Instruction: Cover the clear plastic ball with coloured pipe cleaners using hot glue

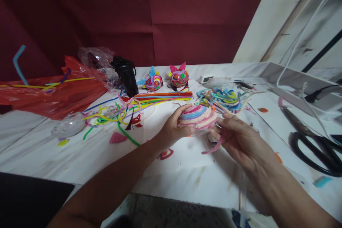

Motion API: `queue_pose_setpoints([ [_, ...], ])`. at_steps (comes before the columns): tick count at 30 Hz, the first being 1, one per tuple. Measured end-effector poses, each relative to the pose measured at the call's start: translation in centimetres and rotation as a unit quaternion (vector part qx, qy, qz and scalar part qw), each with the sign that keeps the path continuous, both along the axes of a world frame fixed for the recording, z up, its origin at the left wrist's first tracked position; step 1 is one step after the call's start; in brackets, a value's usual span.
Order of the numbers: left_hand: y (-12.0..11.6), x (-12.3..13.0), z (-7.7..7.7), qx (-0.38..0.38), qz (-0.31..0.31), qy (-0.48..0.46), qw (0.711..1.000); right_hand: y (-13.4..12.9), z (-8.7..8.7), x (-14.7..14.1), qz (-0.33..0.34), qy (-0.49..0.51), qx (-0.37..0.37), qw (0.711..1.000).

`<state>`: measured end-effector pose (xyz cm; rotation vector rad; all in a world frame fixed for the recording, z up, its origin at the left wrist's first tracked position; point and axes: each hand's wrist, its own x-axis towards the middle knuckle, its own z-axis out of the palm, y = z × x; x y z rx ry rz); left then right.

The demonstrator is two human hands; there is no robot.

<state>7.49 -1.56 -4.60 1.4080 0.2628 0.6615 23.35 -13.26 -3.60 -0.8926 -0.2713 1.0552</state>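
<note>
Above the middle of the table I hold a rounded ball (199,118) wound in bands of pink, blue, cream and red pipe cleaner. My left hand (176,124) grips its left side, thumb in front and fingers behind. At its right side my right hand (237,135) pinches a pink pipe cleaner (213,148), whose loose end hangs below the fingers. The right fingertips are at the ball's edge; their exact contact is partly hidden. Beyond the ball stand two finished-looking animal heads, one with pink ears (179,76) and one with blue pieces (154,81).
Black scissors (315,142) lie at the right. Behind my hands are a bundle of straight pipe cleaners (165,96) and a coiled heap (224,98). A black bottle (126,76), a red plastic bag (53,96) and a clear plastic ball (71,124) are at the left.
</note>
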Motion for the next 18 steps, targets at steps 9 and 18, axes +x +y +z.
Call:
queue_pose_setpoints([
  [9, 0.12, 0.0, -0.02, 0.013, 0.016, 0.006, 1.0, 0.04, -0.05, -0.02, -0.001, 0.02, -0.001, 1.0],
  [18, 0.07, -0.01, 0.13, 0.011, 0.024, 0.012, 1.0, 0.0, -0.22, -0.26, 0.002, 0.022, 0.005, 1.0],
])
